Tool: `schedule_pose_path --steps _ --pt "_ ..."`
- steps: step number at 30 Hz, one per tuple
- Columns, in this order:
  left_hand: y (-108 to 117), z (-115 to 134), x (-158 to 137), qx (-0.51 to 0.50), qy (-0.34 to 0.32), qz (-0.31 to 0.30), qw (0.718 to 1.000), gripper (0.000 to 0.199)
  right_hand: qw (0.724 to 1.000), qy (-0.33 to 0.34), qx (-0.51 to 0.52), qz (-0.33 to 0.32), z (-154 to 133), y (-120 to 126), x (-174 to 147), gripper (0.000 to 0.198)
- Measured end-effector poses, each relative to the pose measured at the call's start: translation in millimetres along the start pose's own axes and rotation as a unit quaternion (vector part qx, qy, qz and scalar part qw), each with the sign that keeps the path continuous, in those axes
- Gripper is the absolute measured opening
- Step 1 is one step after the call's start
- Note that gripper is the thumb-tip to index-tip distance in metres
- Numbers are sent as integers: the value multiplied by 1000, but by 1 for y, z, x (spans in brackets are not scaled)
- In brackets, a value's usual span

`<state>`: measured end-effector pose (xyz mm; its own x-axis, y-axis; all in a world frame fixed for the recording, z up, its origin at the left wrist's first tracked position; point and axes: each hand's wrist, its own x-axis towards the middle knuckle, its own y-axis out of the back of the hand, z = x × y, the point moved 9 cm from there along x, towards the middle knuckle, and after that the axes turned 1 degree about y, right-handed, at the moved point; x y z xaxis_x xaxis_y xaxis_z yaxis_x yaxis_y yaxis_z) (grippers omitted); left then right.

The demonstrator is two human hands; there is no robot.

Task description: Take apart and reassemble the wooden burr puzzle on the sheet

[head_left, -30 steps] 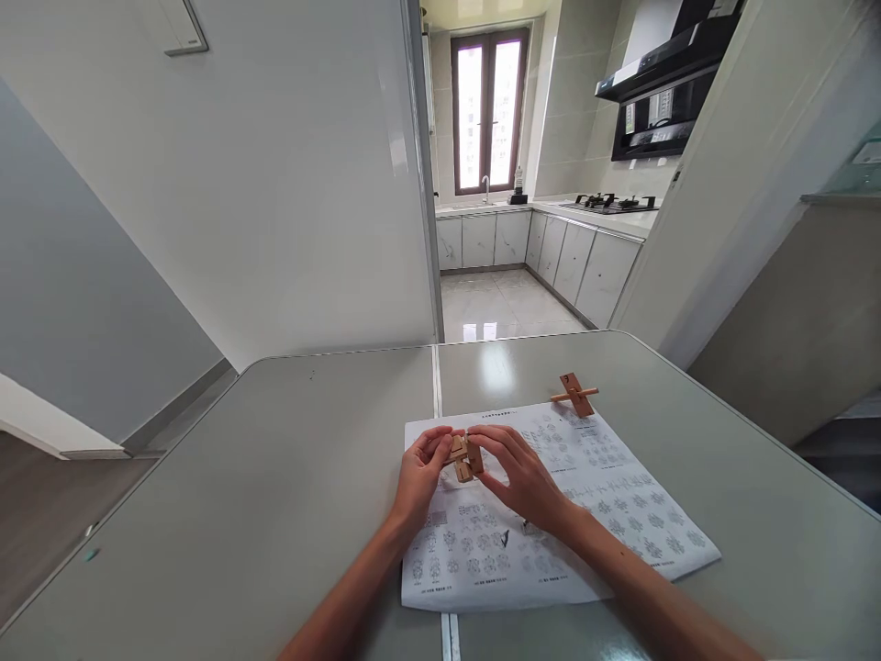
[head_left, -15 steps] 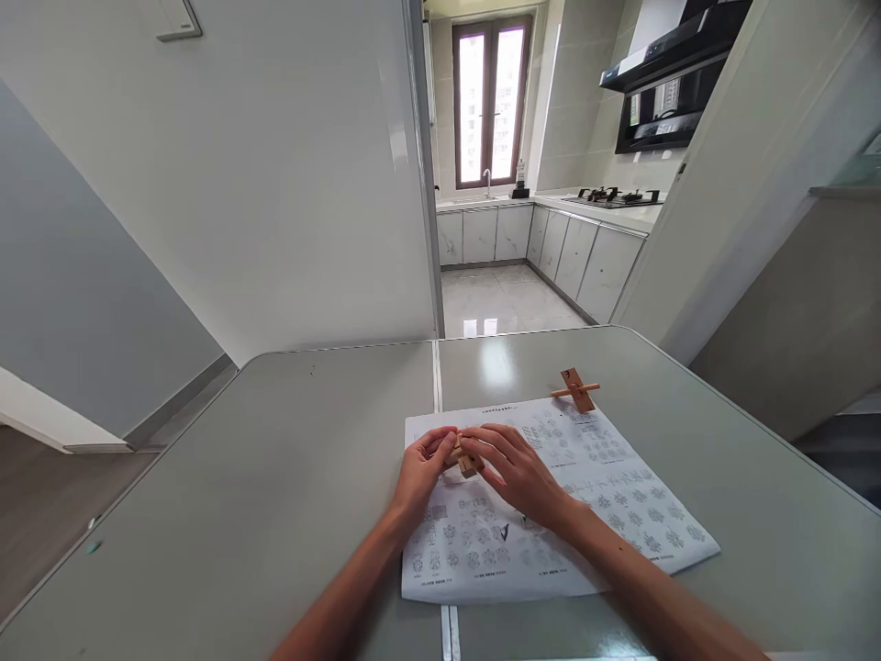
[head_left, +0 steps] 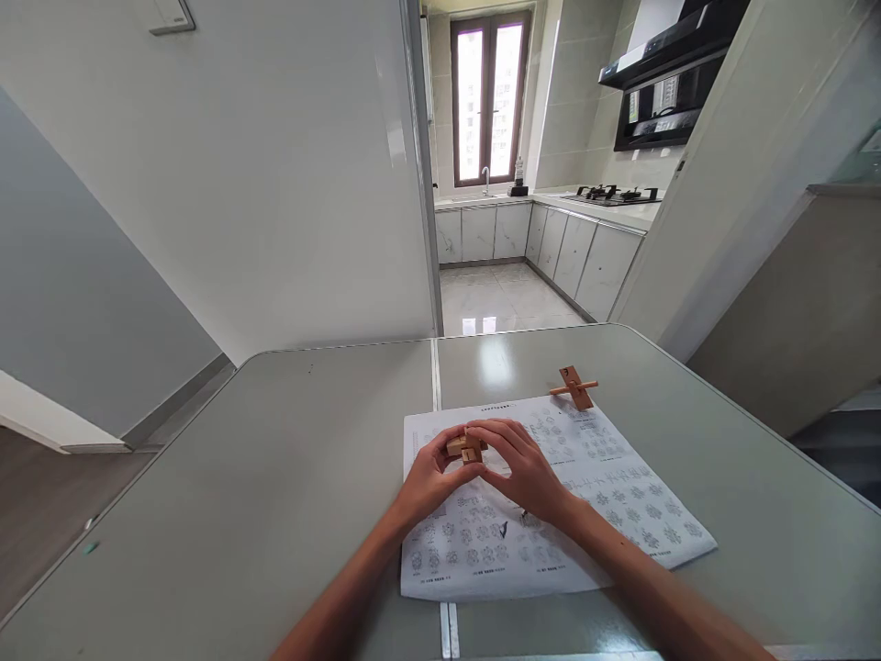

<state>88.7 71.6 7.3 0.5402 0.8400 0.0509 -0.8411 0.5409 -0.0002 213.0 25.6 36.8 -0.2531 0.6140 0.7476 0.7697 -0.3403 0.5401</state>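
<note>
Biggest of all, the white wall [head_left: 240,184] fills the upper left, and below it the grey-green table [head_left: 330,459] spreads wide, standing between the person and the kitchen. Through the opening, white cabinets [head_left: 513,231] run round a corner, a dark-framed window [head_left: 488,103] glows above them, a black hood [head_left: 671,69] juts in at upper right, and the stove [head_left: 616,196] sits below it. Back on the table, there's the printed sheet [head_left: 585,464], lying aslant over the pale seam strip [head_left: 436,376], its middle and near right part blocked by hands and right forearm. Here come the hands: the left [head_left: 427,479] and right [head_left: 523,466] are both curled in narrow, thumbs close together on the near side, and between them they hold the little wooden block [head_left: 469,450]! It's over the upper left of the sheet, fingers masking its sides; whether it touches the paper, can't tell. Off beyond the right hand, at the sheet's far edge, a brown plate [head_left: 575,389] and a thin stick [head_left: 559,391] cross, well apart from the block. Smallest, far left: a teal scrap [head_left: 90,548] near the table's edge.
</note>
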Motion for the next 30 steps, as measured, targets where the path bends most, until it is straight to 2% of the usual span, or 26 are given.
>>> schedule_pose_path --steps 9,16,21,24,27,30 --pt "2 -1 0 33 -13 -12 999 55 1000 17 -6 -1 -4 4 1 55" --pt "-6 9 0 67 -8 -27 997 49 999 34 -13 -11 -10 0 2 54" --pt "-11 17 -2 81 -31 -25 996 49 999 36 -10 -11 -10 -1 1 54" --pt "-8 18 -3 104 -47 7 993 51 1000 16 -5 -24 -5 -5 0 63" --pt "0 17 -3 128 -67 52 988 60 999 -41 9 -27 7 -6 -2 71" --pt "6 16 -4 135 -87 79 984 63 995 -93 43 -16 18 -5 -4 64"
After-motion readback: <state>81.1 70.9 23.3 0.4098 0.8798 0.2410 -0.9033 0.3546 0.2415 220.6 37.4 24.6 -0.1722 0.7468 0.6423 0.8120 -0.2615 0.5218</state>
